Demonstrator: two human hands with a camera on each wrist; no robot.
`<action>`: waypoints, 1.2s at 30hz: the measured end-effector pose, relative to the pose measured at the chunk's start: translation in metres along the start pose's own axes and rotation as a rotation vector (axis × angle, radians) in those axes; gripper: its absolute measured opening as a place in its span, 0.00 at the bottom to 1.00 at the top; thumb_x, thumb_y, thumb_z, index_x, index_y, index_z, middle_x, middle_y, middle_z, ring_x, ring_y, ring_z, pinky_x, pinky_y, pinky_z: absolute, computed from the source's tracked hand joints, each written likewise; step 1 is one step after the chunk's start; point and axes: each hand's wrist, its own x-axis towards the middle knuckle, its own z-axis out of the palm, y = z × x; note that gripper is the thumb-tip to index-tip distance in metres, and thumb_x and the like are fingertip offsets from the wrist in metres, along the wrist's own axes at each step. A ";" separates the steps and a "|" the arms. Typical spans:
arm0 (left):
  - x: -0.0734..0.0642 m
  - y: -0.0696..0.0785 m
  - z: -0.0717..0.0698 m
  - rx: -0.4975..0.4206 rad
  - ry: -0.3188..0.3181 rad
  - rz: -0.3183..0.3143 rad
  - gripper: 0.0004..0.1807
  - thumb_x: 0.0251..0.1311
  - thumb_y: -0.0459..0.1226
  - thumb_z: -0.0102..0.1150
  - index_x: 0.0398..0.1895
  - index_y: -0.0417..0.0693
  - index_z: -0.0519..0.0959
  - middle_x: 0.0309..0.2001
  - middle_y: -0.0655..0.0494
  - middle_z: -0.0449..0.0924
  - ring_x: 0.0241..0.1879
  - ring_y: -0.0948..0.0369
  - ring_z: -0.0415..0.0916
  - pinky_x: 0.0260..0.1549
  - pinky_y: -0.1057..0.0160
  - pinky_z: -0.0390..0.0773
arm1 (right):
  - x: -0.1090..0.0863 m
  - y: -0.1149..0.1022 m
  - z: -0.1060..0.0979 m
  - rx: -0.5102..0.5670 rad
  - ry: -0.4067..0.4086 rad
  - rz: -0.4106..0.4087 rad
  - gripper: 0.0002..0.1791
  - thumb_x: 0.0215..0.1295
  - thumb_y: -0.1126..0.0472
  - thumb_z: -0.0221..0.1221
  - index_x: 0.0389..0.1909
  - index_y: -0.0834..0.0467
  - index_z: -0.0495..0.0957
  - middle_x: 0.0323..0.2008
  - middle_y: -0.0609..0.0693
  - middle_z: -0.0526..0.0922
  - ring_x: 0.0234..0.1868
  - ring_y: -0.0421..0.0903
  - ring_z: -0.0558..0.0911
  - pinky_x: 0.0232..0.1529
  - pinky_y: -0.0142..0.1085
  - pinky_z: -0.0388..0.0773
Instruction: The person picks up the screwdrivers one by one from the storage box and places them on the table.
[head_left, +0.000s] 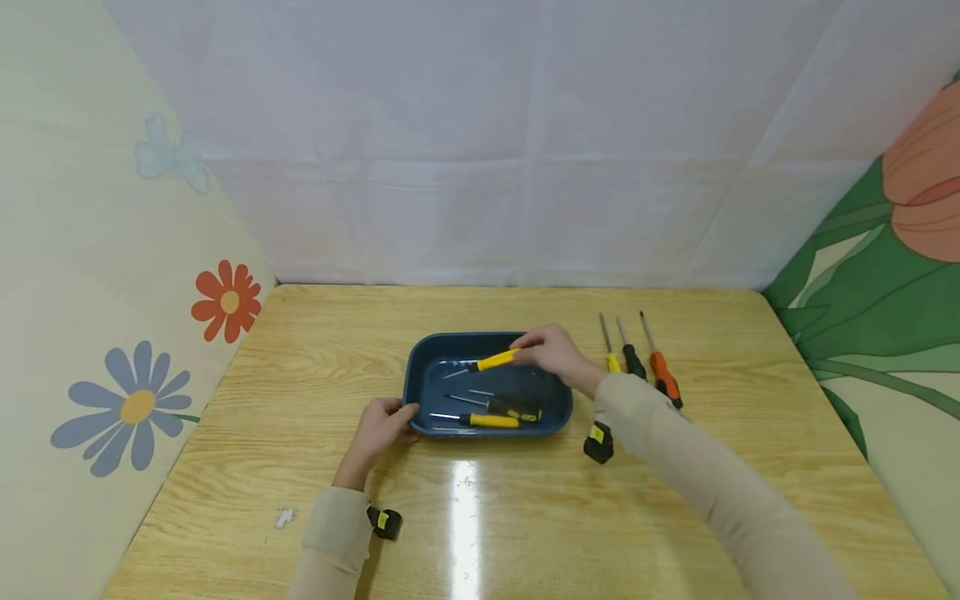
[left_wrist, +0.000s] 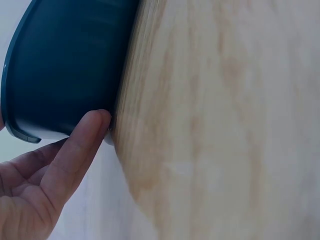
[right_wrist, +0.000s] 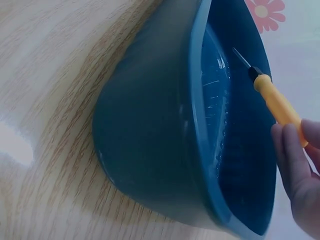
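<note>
My right hand (head_left: pixel 555 352) pinches a yellow-handled screwdriver (head_left: pixel 497 360) by the end of its handle. Its shaft points left, over the inside of a dark blue plastic bin (head_left: pixel 489 433). In the right wrist view, the same screwdriver (right_wrist: pixel 277 102) tilts above the bin's opening (right_wrist: pixel 200 120). My left hand (head_left: pixel 381 429) grips the bin's near left corner, thumb over the rim. The left wrist view shows that hand's fingers (left_wrist: pixel 80 147) against the outer wall (left_wrist: pixel 60 70). Inside the bin lie another yellow-handled screwdriver (head_left: pixel 491 421) and two dark-handled screwdrivers (head_left: pixel 517 406).
Right of the bin, a yellow screwdriver (head_left: pixel 613 362), a black screwdriver (head_left: pixel 634 362) and a red-orange screwdriver (head_left: pixel 663 372) lie side by side, tips away. The right sleeve partly covers them. A small white mark (head_left: pixel 285 517) shows on the wooden table (head_left: pixel 330 350). A white cloth hangs behind.
</note>
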 end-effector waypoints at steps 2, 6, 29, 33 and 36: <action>-0.006 0.007 0.001 0.007 0.003 0.001 0.14 0.59 0.30 0.50 0.40 0.21 0.74 0.29 0.37 0.79 0.27 0.49 0.79 0.31 0.52 0.82 | -0.001 0.001 -0.002 0.008 0.000 -0.001 0.13 0.57 0.72 0.57 0.44 0.71 0.77 0.42 0.62 0.78 0.39 0.51 0.81 0.46 0.46 0.77; -0.010 0.012 0.001 0.011 0.003 0.004 0.14 0.59 0.30 0.50 0.39 0.21 0.74 0.29 0.38 0.79 0.27 0.49 0.79 0.31 0.53 0.82 | -0.003 0.001 -0.003 0.002 0.002 0.012 0.13 0.57 0.71 0.58 0.44 0.70 0.77 0.43 0.62 0.78 0.40 0.52 0.80 0.46 0.45 0.77; 0.011 -0.020 0.000 0.022 0.014 0.003 0.14 0.59 0.32 0.51 0.38 0.24 0.75 0.27 0.44 0.79 0.24 0.55 0.79 0.26 0.59 0.82 | -0.022 0.008 -0.016 0.071 -0.036 -0.041 0.14 0.60 0.70 0.55 0.46 0.72 0.75 0.43 0.63 0.77 0.40 0.51 0.80 0.48 0.49 0.75; 0.011 -0.020 0.000 0.018 0.021 0.006 0.14 0.59 0.32 0.51 0.37 0.24 0.76 0.26 0.45 0.79 0.23 0.55 0.78 0.25 0.59 0.82 | -0.025 0.005 -0.018 0.084 -0.033 -0.054 0.14 0.60 0.70 0.56 0.46 0.72 0.75 0.43 0.63 0.77 0.40 0.52 0.80 0.49 0.50 0.75; 0.012 -0.020 0.000 0.014 0.029 0.004 0.13 0.59 0.32 0.52 0.37 0.24 0.76 0.25 0.45 0.79 0.22 0.55 0.78 0.25 0.58 0.82 | -0.026 0.004 -0.019 0.075 -0.030 -0.060 0.15 0.59 0.69 0.57 0.46 0.72 0.75 0.43 0.62 0.78 0.40 0.51 0.79 0.48 0.50 0.75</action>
